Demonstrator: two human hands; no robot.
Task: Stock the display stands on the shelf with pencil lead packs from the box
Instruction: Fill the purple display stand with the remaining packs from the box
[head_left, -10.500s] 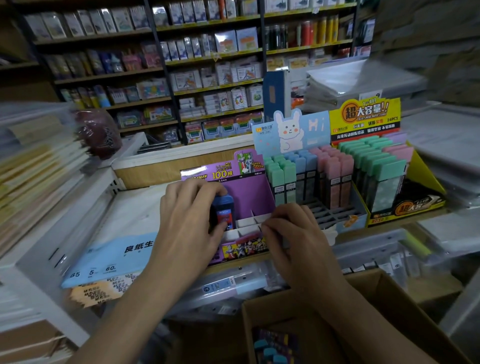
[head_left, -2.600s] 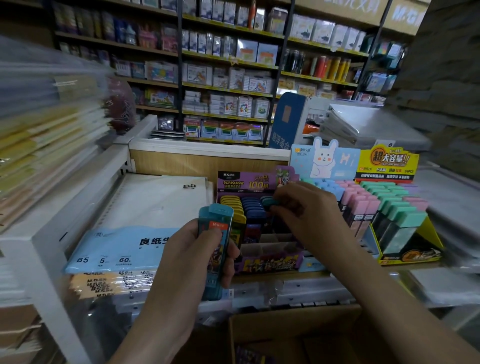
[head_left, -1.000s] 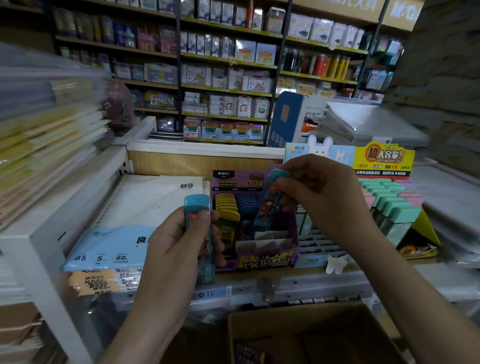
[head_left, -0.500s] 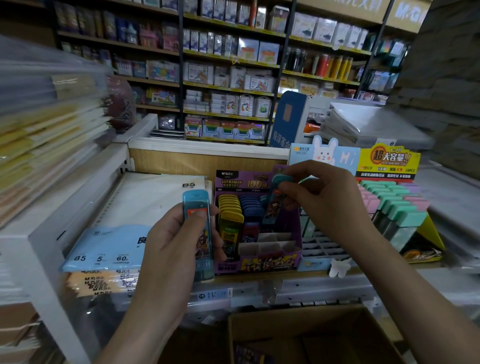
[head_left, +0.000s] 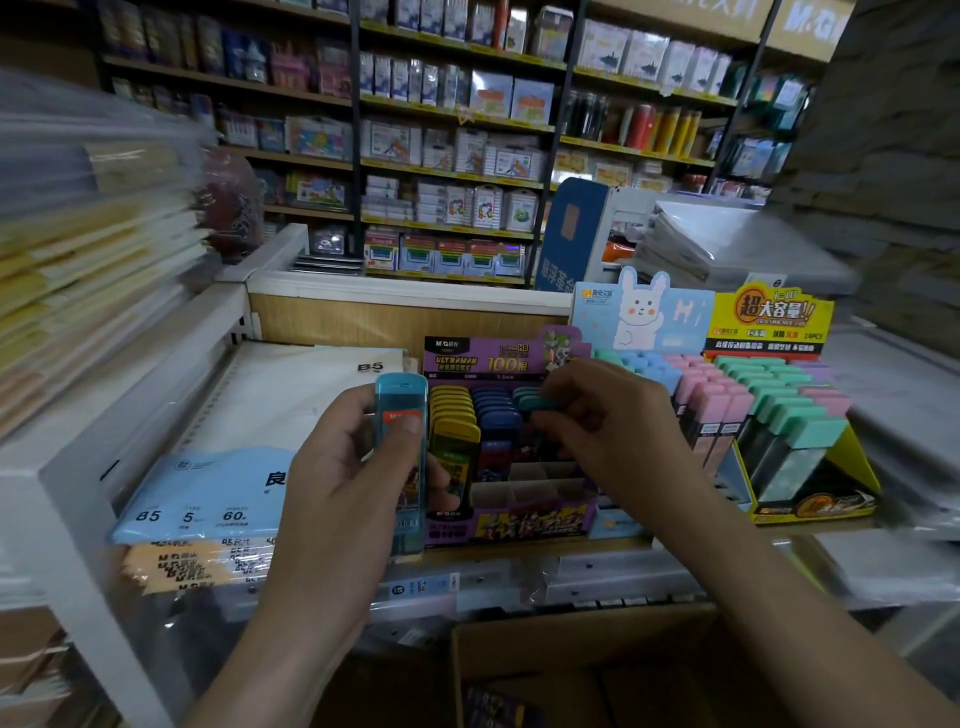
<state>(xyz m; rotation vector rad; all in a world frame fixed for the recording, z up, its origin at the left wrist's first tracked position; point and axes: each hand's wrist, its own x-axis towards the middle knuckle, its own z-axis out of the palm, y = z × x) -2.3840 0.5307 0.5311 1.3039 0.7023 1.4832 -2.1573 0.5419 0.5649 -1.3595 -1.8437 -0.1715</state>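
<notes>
**Q:** Where is the pack in transit?
**A:** The teal pack (head_left: 536, 404) is down in the purple stand (head_left: 519, 522), in the third column at the stand's 1 o'clock corner. One second ago it was raised and tilted above the stand, and half a second ago it was descending. The right hand (head_left: 602, 426) pinches its cap with curled fingertips, so release is not confirmed.

**Q:** What does that mean for the task?
**A:** Judged: one more unit is seated or nearly seated, and the cycle is at its release step. The next feed should come from the left hand (head_left: 348, 467). It grips the reserve packs (head_left: 402, 447), a thin upright stack of blue-teal cases, with the thumb across the front. The stack is just beside the stand at its 9 o'clock.

**Q:** What do the containers hold?
**A:**
- **Purple stand:** yellow column (head_left: 453, 415) at left, dark blue column (head_left: 496, 410) in the middle, teal column started at right. The front cells (head_left: 540, 480) at 6 o'clock show bare white dividers, so filling is partial.
- **Rabbit stand (head_left: 644, 312):** at 3 o'clock, with blue and pink packs in its rear rows. The right arm hides its front.
- **Yellow stand (head_left: 769, 317):** farther toward 3 o'clock, with green and pink packs.
- **Cardboard box (head_left: 571, 649):** below the shelf (head_left: 597, 577) at 6 o'clock. Its inside is dark and the stock count cannot be told.

**Q:** What else is nearby?
**A:** B5 paper packs (head_left: 208, 499) lie on the shelf at 9 o'clock, beyond the left hand.
</notes>
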